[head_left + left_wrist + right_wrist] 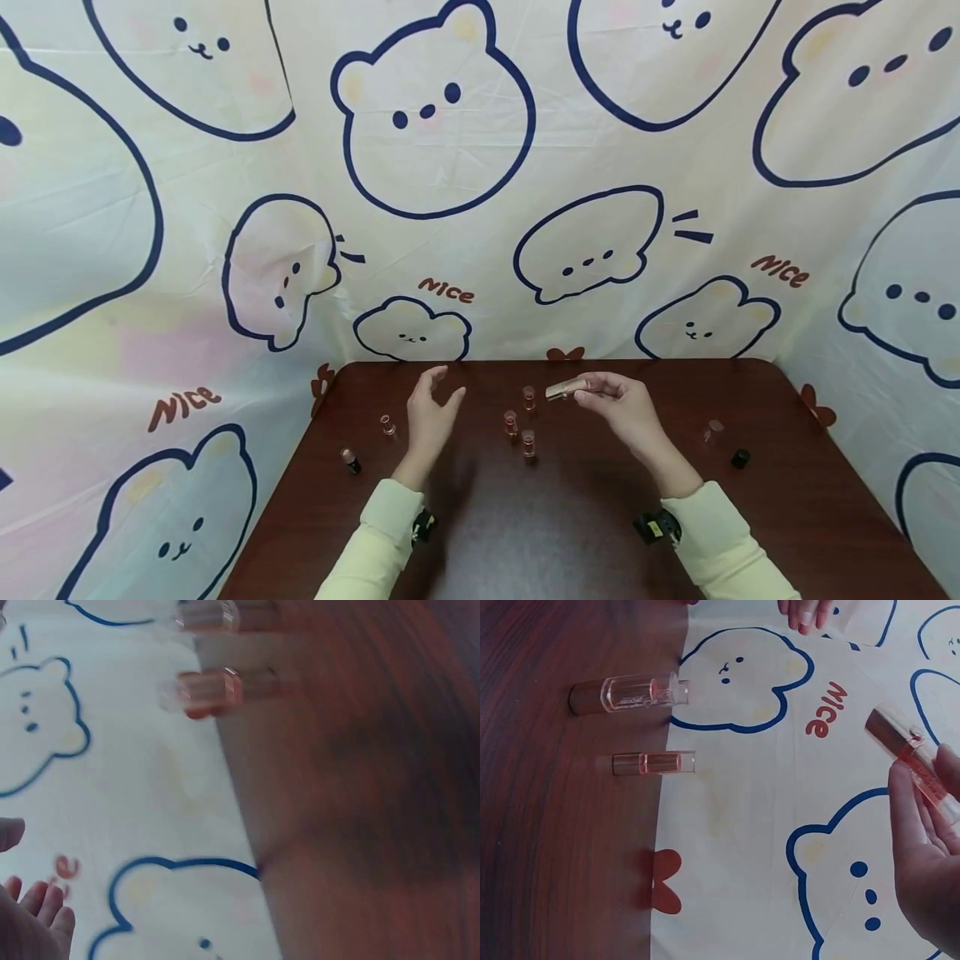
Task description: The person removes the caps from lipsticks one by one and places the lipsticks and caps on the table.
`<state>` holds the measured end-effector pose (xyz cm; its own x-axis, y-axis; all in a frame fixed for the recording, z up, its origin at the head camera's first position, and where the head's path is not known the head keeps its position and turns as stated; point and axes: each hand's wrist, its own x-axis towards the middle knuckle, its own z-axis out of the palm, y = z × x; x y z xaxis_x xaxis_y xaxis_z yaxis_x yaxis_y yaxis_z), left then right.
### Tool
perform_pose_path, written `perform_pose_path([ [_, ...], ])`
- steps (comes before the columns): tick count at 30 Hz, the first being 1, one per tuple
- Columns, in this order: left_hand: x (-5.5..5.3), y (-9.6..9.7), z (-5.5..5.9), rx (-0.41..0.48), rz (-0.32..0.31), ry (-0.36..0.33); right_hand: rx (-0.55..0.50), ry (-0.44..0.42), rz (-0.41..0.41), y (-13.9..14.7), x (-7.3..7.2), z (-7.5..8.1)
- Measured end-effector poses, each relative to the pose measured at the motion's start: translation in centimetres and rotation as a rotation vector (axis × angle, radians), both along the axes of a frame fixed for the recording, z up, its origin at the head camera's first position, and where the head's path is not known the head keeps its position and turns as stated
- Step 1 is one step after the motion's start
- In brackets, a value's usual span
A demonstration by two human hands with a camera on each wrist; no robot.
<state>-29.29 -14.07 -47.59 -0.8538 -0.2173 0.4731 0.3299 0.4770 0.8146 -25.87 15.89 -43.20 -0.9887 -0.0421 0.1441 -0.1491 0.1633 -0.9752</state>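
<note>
My right hand (624,410) pinches a gold and clear lipstick tube (566,388) above the table, its gold end pointing left in the head view. In the right wrist view, the clear pinkish part of this tube (924,774) lies between thumb and fingers. Raised over the table on the left, my left hand (429,415) holds nothing, its thumb and fingers spread apart. Between the hands stand three upright lipstick tubes (528,447) with clear tops and pinkish-gold middles. Two of these tubes (225,688) look blurred in the left wrist view.
Left of the left hand are a small pinkish-gold piece (387,425) and a dark-based lipstick (351,461). On the right sit a clear cap (714,430) and a small black cap (741,458). A printed cloth (495,275) surrounds the dark wooden table (525,533).
</note>
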Motion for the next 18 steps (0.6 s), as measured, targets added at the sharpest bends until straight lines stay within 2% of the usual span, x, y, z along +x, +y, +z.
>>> perform_pose_path([
  [4,0.5,1.4,1.0,0.022,-0.096,0.036,-0.050,-0.014,-0.002,0.1,-0.1,0.3],
  [8,0.9,2.5,1.8,0.076,-0.200,0.042,-0.106,0.001,0.012,0.2,-0.1,0.4],
  [13,1.4,3.9,2.3,0.155,-0.327,0.000,-0.174,0.028,0.035,0.2,0.0,0.6],
  [18,2.0,5.0,3.0,0.245,-0.400,-0.045,-0.273,0.026,0.057,-0.1,0.0,0.9],
])
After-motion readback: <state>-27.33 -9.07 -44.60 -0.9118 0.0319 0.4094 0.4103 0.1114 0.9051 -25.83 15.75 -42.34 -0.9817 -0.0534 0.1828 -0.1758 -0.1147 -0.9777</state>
